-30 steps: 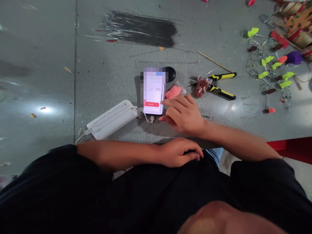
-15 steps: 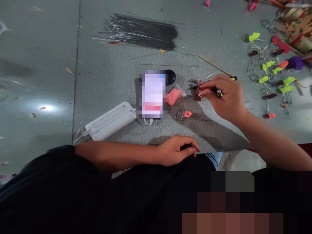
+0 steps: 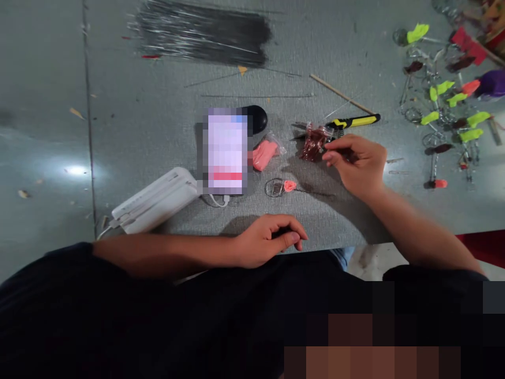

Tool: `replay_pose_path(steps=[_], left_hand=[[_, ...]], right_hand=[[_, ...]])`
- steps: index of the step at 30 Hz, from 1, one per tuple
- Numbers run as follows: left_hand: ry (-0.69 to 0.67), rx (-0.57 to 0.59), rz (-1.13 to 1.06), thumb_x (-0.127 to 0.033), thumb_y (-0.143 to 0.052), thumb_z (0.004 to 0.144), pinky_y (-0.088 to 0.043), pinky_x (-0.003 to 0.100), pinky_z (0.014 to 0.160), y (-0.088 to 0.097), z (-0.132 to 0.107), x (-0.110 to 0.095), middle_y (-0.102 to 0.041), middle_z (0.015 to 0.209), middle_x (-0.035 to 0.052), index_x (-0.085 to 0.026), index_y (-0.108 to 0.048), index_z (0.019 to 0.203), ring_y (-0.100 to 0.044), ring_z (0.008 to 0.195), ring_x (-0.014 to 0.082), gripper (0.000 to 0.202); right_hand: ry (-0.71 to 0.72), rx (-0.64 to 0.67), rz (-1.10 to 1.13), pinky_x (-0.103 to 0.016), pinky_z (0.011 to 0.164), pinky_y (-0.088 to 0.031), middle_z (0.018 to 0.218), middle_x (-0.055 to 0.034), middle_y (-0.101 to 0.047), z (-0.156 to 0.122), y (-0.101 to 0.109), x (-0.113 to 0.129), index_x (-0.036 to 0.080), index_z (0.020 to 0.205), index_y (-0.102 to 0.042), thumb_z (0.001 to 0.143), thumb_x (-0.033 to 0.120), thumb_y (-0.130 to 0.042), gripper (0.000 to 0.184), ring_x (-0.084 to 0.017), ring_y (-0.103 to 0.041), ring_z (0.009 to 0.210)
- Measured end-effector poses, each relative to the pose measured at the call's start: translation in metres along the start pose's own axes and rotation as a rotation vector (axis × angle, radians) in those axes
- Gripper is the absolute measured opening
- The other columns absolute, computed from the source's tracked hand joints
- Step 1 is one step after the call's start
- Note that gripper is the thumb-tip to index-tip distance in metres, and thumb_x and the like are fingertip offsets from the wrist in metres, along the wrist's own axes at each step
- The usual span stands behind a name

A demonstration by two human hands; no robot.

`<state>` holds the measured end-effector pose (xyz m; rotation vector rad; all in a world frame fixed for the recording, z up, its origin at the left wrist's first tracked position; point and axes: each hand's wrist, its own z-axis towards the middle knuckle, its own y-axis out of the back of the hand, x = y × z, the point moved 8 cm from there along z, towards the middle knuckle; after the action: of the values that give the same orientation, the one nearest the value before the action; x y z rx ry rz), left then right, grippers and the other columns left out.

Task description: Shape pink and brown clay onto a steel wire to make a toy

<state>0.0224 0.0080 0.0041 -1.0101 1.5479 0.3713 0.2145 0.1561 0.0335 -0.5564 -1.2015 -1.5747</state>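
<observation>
My right hand (image 3: 357, 166) hovers at the right edge of a small clear packet of dark red-brown strips (image 3: 314, 143). Its thumb and forefinger are pinched together; anything between them is too small to make out. Black-and-yellow handled pliers (image 3: 355, 121) lie just beyond it, partly under the packet. My left hand (image 3: 268, 241) rests at the table's front edge, its fingers loosely curved and apart from the thumb, holding nothing. Between the hands is a wire piece with a coral rose (image 3: 290, 186) and a round loop. A packet of coral material (image 3: 265, 153) lies behind it.
A lit phone (image 3: 226, 150) is cabled to a white power bank (image 3: 155, 200), with a black rounded object (image 3: 256, 119) behind. Dark wires (image 3: 205, 34) lie bundled at the back, near a thin stick (image 3: 341, 93). Several wire pieces with yellow-green bits (image 3: 444, 89) spread at right.
The view has shifted, so most table things appear further left. My right hand has drawn slightly right from the red-brown packet, uncovering more of it and the pliers. My left hand stays resting.
</observation>
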Motion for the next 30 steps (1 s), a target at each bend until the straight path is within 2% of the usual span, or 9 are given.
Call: replay_pose_path(steps=[4,8,12,17,21,24,28,30], left_hand=[[0.043,-0.002,-0.022,-0.031,-0.069,0.107,-0.046,0.021,0.067,0.000,-0.001,0.004,-0.078,0.087,0.0039,-0.014,-0.076,0.105,-0.059,0.070,0.0081,0.018],[0.079,0.001,-0.029,-0.031,-0.069,0.106,-0.047,0.021,0.066,0.001,-0.001,0.008,-0.078,0.089,0.0040,-0.014,-0.076,0.106,-0.059,0.069,0.0078,0.018],[0.074,0.001,-0.026,-0.029,-0.068,0.106,-0.048,0.021,0.067,0.001,-0.001,0.007,-0.078,0.089,0.0035,-0.014,-0.075,0.106,-0.058,0.070,0.0075,0.017],[0.083,-0.001,-0.025,-0.028,-0.066,0.105,-0.048,0.022,0.067,0.001,0.000,0.005,-0.078,0.088,0.0032,-0.015,-0.075,0.105,-0.057,0.069,0.0075,0.016],[0.107,0.002,-0.045,-0.030,-0.067,0.105,-0.048,0.023,0.067,0.000,0.000,0.007,-0.078,0.089,0.0038,-0.015,-0.075,0.106,-0.057,0.069,0.0079,0.017],[0.108,0.006,-0.044,-0.030,-0.067,0.105,-0.048,0.022,0.067,0.001,0.000,0.008,-0.078,0.090,0.0038,-0.015,-0.075,0.106,-0.057,0.069,0.0078,0.017],[0.117,0.004,-0.047,-0.030,-0.068,0.105,-0.049,0.022,0.068,0.001,0.000,0.007,-0.078,0.090,0.0037,-0.015,-0.075,0.106,-0.059,0.070,0.0082,0.017],[0.130,0.000,-0.056,-0.031,-0.068,0.105,-0.050,0.022,0.068,0.001,0.000,0.008,-0.078,0.090,0.0037,-0.015,-0.075,0.107,-0.059,0.070,0.0082,0.017]], right_hand=[[0.039,-0.007,-0.080,-0.041,0.079,-0.062,0.088,-0.0034,-0.078,0.008,0.005,0.003,0.028,0.105,-0.087,0.110,0.044,-0.074,0.021,-0.020,-0.075,0.079],[-0.028,-0.047,-0.012,-0.037,0.080,-0.062,0.097,-0.0030,-0.079,0.007,0.008,-0.010,0.026,0.124,-0.082,0.104,0.046,-0.081,0.028,-0.018,-0.075,0.082],[-0.022,-0.086,-0.059,-0.034,0.070,-0.058,0.089,-0.0017,-0.078,0.007,0.011,-0.010,0.026,0.106,-0.084,0.096,0.049,-0.089,0.026,-0.017,-0.070,0.076],[0.010,-0.035,-0.132,-0.041,0.079,-0.063,0.090,-0.0057,-0.080,0.011,0.012,-0.002,0.026,0.105,-0.085,0.108,0.065,-0.070,0.041,-0.021,-0.075,0.080],[-0.001,0.030,-0.096,-0.034,0.063,-0.056,0.073,-0.0005,-0.074,0.008,0.008,-0.007,0.027,0.099,-0.082,0.110,0.070,-0.064,0.047,-0.015,-0.068,0.060],[0.003,0.091,-0.080,-0.029,0.055,-0.050,0.066,0.0035,-0.070,0.004,0.003,-0.007,0.028,0.096,-0.078,0.112,0.068,-0.062,0.045,-0.011,-0.063,0.051],[0.040,0.127,-0.056,-0.027,0.056,-0.049,0.065,0.0051,-0.071,0.002,0.000,-0.002,0.027,0.094,-0.074,0.115,0.058,-0.064,0.039,-0.009,-0.063,0.050],[0.056,0.137,-0.054,-0.027,0.057,-0.049,0.063,0.0053,-0.069,0.002,0.000,-0.001,0.027,0.092,-0.074,0.113,0.059,-0.067,0.038,-0.009,-0.063,0.050]])
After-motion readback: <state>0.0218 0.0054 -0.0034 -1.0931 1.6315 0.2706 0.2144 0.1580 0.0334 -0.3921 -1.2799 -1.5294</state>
